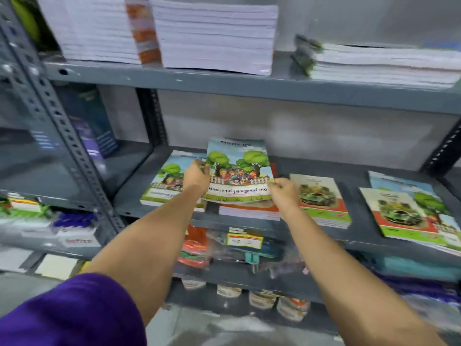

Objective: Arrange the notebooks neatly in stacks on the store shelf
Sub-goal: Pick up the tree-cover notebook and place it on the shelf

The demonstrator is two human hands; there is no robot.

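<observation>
So both hands are on one tree-cover notebook [239,171], holding it up a bit above the middle shelf [359,228]. The left hand [197,174] has its fingers pinched on the notebook's left edge, and the right hand [284,189] grips the near right corner, thumb on top. The far edge is tipped up and away, so the notebook is tilted, not lying flat.

Right under it sits a short stack with an orange cover [249,211], and the held notebook hangs over it, skewed slightly to the left of it. Just beside that on the left is another tree-cover stack [164,181], partly hidden behind the left wrist. To the right there's a car-cover stack [321,198], and further right a messier pile [409,213] with a car cover lying crooked over a tree cover.

The thing that matters for the next bit, I reckon: the matching tree-cover stack lies to the left of the held notebook, on the left hand's side, while the orange one is straight below. The notebook's long side runs near to far, same as the stacks, so it shouldn't need turning, just a sideways shift or a straight drop. Can't tell which stack it's meant for.

Up top, the upper shelf [224,82] already carries tall stacks [214,36].
</observation>
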